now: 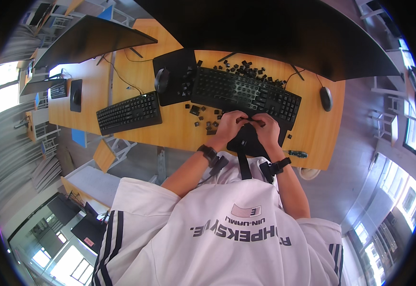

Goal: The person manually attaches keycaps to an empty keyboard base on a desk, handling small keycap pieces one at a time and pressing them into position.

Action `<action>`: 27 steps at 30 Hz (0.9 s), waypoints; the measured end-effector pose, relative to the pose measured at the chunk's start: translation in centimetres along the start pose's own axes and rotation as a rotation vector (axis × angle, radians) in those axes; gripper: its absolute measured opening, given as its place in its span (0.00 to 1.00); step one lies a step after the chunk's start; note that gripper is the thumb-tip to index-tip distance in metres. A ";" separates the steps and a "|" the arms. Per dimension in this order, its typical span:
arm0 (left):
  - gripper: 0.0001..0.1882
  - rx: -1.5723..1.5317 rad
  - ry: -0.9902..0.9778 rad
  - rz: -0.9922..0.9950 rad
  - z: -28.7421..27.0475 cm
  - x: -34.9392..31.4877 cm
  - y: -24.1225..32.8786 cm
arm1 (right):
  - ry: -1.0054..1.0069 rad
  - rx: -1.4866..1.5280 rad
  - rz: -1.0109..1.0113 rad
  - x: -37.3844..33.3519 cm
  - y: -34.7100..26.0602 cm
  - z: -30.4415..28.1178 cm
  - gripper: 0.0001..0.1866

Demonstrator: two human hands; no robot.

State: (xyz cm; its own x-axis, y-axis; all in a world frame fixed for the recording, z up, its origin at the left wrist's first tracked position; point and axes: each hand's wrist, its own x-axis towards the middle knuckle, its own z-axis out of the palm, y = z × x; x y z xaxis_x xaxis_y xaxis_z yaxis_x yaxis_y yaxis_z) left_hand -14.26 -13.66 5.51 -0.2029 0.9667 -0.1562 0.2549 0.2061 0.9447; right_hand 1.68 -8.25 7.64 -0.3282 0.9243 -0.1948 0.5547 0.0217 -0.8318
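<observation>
A black keyboard [246, 91] with many keycaps pulled off lies on the orange desk [170, 131] in front of me. My left hand [230, 125] and my right hand [266, 127] are pressed together at the keyboard's near edge, fingertips pinching a small black part that I cannot make out clearly. Under both hands lies a black pouch-like thing [248, 143]. Several loose black keycaps [203, 117] lie just left of my left hand, and more keycaps [251, 66] are scattered behind the keyboard.
A black mouse [162, 80] sits on a black mouse pad [175, 71] at the left, a second keyboard [129, 112] further left. Another mouse [326, 98] lies at the right. A green-handled screwdriver [297, 153] rests near the desk's front edge. A large curved monitor [284, 33] stands behind.
</observation>
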 end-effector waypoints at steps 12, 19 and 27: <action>0.08 0.094 -0.043 -0.079 1.2 2.7 -2.8 | 0.004 -0.006 0.090 2.3 2.4 1.1 0.08; 0.07 0.051 0.002 -0.090 2.4 3.5 -2.7 | 0.035 -0.064 0.148 2.7 2.8 0.9 0.08; 0.06 0.155 0.033 -0.067 1.7 3.9 -3.2 | 0.045 -0.140 0.097 3.1 3.6 2.5 0.07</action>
State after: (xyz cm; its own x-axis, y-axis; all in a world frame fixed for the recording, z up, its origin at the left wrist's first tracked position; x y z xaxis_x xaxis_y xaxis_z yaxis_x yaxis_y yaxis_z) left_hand -14.29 -10.27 1.41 -0.2542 0.9452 -0.2051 0.3821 0.2930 0.8765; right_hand 0.79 -6.29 2.79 -0.2353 0.9405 -0.2450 0.6842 -0.0188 -0.7291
